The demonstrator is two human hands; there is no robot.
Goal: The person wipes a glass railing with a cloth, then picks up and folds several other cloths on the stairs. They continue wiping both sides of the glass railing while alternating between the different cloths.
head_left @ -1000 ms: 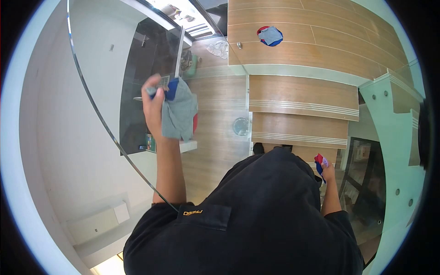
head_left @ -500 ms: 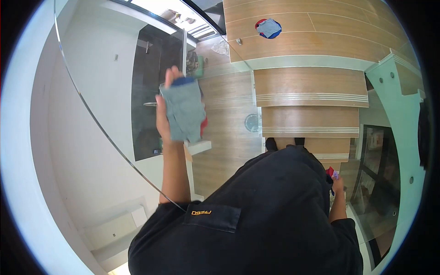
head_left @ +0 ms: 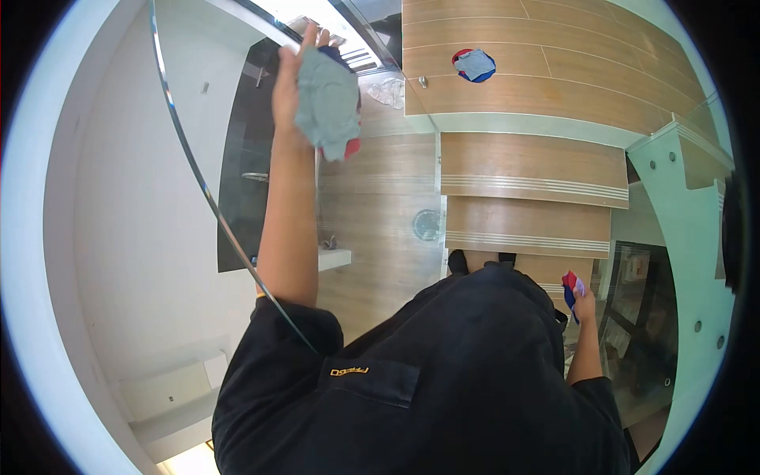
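My left hand (head_left: 288, 91) is stretched out at upper left, on the far side of the glass panel (head_left: 372, 170). A grey cloth (head_left: 327, 103) covers its palm, spread out towards me, with dark blue and red edges showing behind it. The fingertips and thumb stick out past the cloth, which appears to lie flat against the glass. Lower right, my right hand (head_left: 584, 305) hangs by my side, closed around a bunched cloth (head_left: 570, 288) in red, dark blue and lilac.
Wooden stairs (head_left: 534, 164) with pale nosing strips rise ahead of my feet. On the upper floor (head_left: 602, 47) lies a small cloth pile (head_left: 475, 66) in grey, red and blue. The glass panel's edge (head_left: 194, 158) curves along my left. Another glass panel (head_left: 681, 206) stands right.
My left hand has moved up and slightly right in view with the grey cloth, the arm reaching farther. My right hand shows more of its bunched cloth. The view has shifted slightly.
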